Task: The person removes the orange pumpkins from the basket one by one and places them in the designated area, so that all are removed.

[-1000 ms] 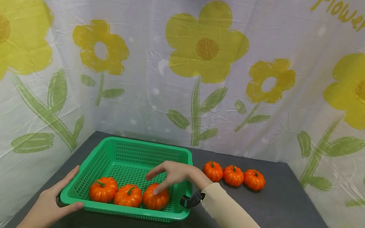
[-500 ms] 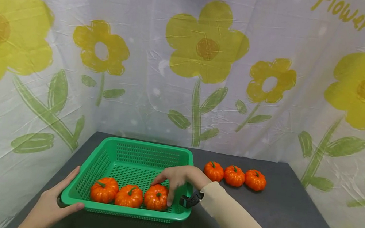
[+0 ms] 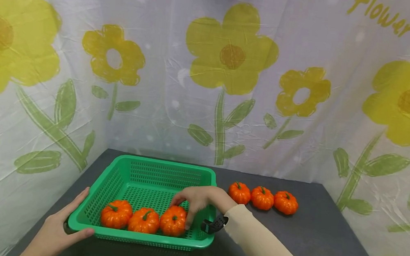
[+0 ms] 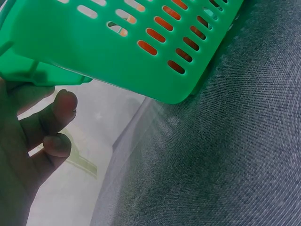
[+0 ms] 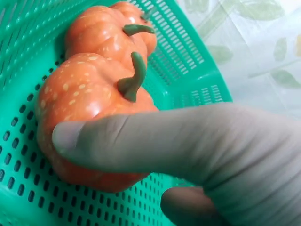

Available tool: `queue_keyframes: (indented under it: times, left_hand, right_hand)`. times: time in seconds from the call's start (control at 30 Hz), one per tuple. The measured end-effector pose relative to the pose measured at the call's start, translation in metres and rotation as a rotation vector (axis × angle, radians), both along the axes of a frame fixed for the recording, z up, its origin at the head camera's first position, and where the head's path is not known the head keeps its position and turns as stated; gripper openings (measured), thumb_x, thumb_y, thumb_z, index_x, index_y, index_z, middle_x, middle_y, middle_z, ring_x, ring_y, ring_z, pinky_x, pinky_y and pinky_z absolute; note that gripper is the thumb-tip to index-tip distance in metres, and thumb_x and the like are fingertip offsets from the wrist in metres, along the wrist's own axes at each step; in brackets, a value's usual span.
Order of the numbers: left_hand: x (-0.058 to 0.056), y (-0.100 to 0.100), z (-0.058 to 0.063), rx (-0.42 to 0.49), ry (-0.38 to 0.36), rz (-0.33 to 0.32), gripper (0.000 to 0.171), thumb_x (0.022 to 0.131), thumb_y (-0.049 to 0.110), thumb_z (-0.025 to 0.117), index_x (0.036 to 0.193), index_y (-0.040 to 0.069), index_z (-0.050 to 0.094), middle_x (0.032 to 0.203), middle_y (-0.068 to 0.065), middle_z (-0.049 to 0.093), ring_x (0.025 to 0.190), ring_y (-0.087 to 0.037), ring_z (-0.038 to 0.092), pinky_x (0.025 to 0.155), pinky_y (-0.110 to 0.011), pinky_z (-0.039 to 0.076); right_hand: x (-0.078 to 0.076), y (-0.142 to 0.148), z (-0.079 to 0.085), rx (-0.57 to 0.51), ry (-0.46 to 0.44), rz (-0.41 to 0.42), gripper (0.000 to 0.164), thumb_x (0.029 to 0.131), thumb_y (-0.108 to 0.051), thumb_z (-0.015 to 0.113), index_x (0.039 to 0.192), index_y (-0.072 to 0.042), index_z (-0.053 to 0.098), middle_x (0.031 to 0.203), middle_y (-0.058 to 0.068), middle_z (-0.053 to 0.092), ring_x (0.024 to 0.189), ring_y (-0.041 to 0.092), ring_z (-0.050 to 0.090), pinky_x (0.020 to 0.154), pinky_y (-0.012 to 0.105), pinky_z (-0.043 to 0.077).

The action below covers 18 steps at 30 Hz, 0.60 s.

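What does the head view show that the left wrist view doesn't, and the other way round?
Only the head view shows the right hand holding a pumpkin in the green basket, the black wristband, and the row of three pumpkins on the table beside the basket.

Only the left wrist view shows the curled fingertips of the left hand, and orange glimpsed through slots in the basket's outer wall.

Both share the left hand, the basket, the table and the pale curtain.
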<state>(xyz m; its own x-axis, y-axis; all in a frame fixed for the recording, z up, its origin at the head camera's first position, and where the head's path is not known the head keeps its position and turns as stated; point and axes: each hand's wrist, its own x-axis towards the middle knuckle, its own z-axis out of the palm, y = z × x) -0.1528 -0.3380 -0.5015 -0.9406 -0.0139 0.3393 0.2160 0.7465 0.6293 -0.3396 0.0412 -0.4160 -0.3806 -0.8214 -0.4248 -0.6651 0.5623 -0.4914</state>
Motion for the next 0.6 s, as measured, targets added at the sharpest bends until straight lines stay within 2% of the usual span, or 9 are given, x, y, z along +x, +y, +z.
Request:
queue_keyframes:
  times: [0.17, 0.27, 0.37, 0.43, 0.47, 0.53, 0.6]
  left_hand:
    - [-0.001, -0.001, -0.001, -0.014, -0.016, 0.010, 0.102, 0.090, 0.032, 0.087, 0.170, 0.036, 0.025, 0.153, 0.042, 0.023, 0.130, 0.021, 0.030, 0.086, -0.013, 0.043]
    - [-0.001, -0.001, -0.001, -0.012, -0.019, 0.012, 0.102, 0.090, 0.032, 0.087, 0.170, 0.037, 0.024, 0.153, 0.042, 0.023, 0.127, 0.024, 0.029, 0.086, -0.010, 0.041]
    - [-0.001, 0.000, -0.001, -0.014, -0.020, 0.016, 0.102, 0.090, 0.033, 0.087, 0.170, 0.037, 0.024, 0.153, 0.041, 0.022, 0.126, 0.026, 0.027, 0.086, -0.010, 0.042]
    - [0.000, 0.000, 0.000, -0.019, -0.032, 0.021, 0.102, 0.090, 0.034, 0.087, 0.170, 0.038, 0.024, 0.159, 0.031, 0.026, 0.134, 0.017, 0.033, 0.090, -0.020, 0.048]
    - [-0.001, 0.001, 0.000, -0.023, -0.037, 0.024, 0.102, 0.090, 0.034, 0.087, 0.170, 0.037, 0.024, 0.164, 0.023, 0.029, 0.139, 0.008, 0.038, 0.092, -0.026, 0.051]
    - [-0.001, 0.001, 0.001, -0.028, -0.053, 0.026, 0.103, 0.090, 0.035, 0.087, 0.171, 0.035, 0.022, 0.168, 0.002, 0.035, 0.145, -0.017, 0.046, 0.095, -0.042, 0.055]
    - [-0.001, 0.002, 0.003, -0.031, -0.069, 0.028, 0.104, 0.090, 0.036, 0.086, 0.171, 0.034, 0.021, 0.167, -0.015, 0.039, 0.140, -0.042, 0.050, 0.095, -0.057, 0.053]
  right_hand:
    - [0.003, 0.005, 0.008, -0.036, 0.040, -0.021, 0.076, 0.079, -0.024, 0.096, 0.147, -0.023, 0.063, 0.151, -0.008, 0.059, 0.139, 0.009, 0.052, 0.115, 0.030, 0.046]
    - [0.007, 0.009, 0.013, -0.070, 0.074, -0.028, 0.076, 0.080, -0.028, 0.096, 0.148, -0.024, 0.063, 0.152, -0.006, 0.059, 0.139, 0.009, 0.053, 0.115, 0.033, 0.046]
    - [0.010, 0.015, 0.017, -0.126, 0.068, -0.039, 0.075, 0.082, -0.029, 0.094, 0.149, -0.023, 0.062, 0.152, -0.004, 0.059, 0.140, 0.010, 0.052, 0.117, 0.037, 0.046]
    - [0.012, 0.020, 0.018, -0.177, 0.057, -0.055, 0.073, 0.083, -0.030, 0.092, 0.150, -0.022, 0.062, 0.153, -0.003, 0.058, 0.142, 0.012, 0.052, 0.117, 0.039, 0.047]
    - [0.013, 0.023, 0.018, -0.206, 0.055, -0.063, 0.073, 0.084, -0.030, 0.092, 0.150, -0.021, 0.062, 0.153, -0.002, 0.059, 0.142, 0.012, 0.052, 0.116, 0.040, 0.048]
    - [0.015, 0.028, 0.017, -0.261, 0.054, -0.078, 0.072, 0.085, -0.031, 0.090, 0.150, -0.019, 0.062, 0.152, -0.002, 0.060, 0.141, 0.011, 0.053, 0.114, 0.040, 0.050]
    - [0.018, 0.031, 0.016, -0.313, 0.055, -0.100, 0.071, 0.085, -0.031, 0.091, 0.149, -0.018, 0.062, 0.151, -0.001, 0.061, 0.133, 0.007, 0.056, 0.106, 0.036, 0.055]
